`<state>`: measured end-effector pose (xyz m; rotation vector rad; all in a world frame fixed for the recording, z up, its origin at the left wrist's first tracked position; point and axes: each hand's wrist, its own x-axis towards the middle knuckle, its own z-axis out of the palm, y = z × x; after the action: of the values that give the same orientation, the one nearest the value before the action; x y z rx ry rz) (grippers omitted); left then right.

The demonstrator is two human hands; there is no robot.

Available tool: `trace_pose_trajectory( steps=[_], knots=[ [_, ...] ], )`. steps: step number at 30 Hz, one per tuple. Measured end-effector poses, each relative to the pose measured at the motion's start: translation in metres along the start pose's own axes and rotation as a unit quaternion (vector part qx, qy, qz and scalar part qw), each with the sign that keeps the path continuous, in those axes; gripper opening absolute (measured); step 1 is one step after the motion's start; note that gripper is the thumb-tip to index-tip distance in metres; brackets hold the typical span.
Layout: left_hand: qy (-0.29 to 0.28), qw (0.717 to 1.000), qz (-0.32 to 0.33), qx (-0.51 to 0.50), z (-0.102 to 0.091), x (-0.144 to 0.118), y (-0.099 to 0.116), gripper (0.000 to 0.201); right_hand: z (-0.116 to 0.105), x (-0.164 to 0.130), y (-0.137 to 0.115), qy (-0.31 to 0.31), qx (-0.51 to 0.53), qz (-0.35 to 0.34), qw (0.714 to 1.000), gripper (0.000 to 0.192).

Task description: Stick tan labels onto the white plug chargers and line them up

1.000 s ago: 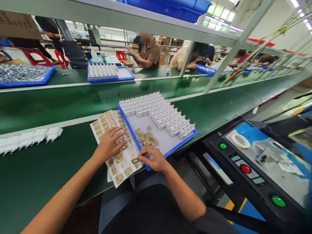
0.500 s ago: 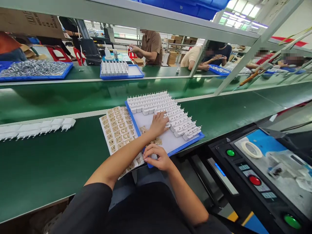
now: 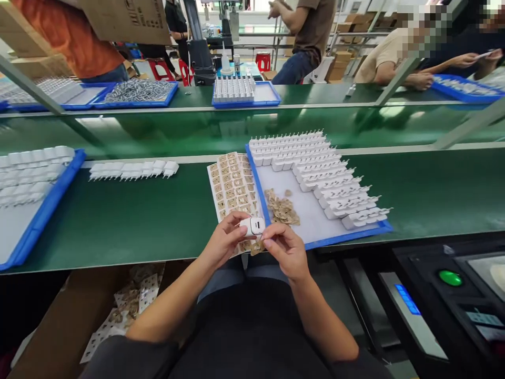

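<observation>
Left hand [image 3: 225, 239] grips a white charger [image 3: 253, 226] at the bench's near edge, above the lap. Right hand [image 3: 284, 247] pinches a small tan label [image 3: 257, 246] just beneath the charger. Behind: label sheet [image 3: 232, 181], then blue tray [image 3: 347, 235] with loose labels [image 3: 281, 208] and rows of chargers [image 3: 315, 163]. Farther left, a short charger row [image 3: 132, 169] on the green belt [image 3: 118, 210]. Other workers across the far line.
</observation>
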<state>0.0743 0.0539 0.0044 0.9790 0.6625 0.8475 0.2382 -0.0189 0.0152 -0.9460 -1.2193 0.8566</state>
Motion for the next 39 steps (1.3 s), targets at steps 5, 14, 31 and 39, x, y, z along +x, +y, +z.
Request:
trace_pose_trajectory(
  steps=[5,14,31,39],
  knots=[
    [0.012,0.966,0.139,0.216,-0.021,-0.016,-0.010,0.036,0.012,-0.001,0.001,0.011,-0.023,0.038,0.999,0.017],
    [0.010,0.871,0.275,0.407,-0.034,-0.031,-0.007,0.045,0.019,0.000,-0.006,0.021,-0.051,0.091,0.994,0.006],
    [-0.003,0.850,0.332,0.410,-0.030,-0.034,0.002,0.048,0.023,0.006,-0.012,0.034,-0.050,0.112,0.992,0.005],
    [-0.009,0.849,0.326,0.417,-0.032,-0.035,0.003,0.048,0.024,0.005,-0.011,0.022,-0.078,0.101,0.992,0.003]
  ],
)
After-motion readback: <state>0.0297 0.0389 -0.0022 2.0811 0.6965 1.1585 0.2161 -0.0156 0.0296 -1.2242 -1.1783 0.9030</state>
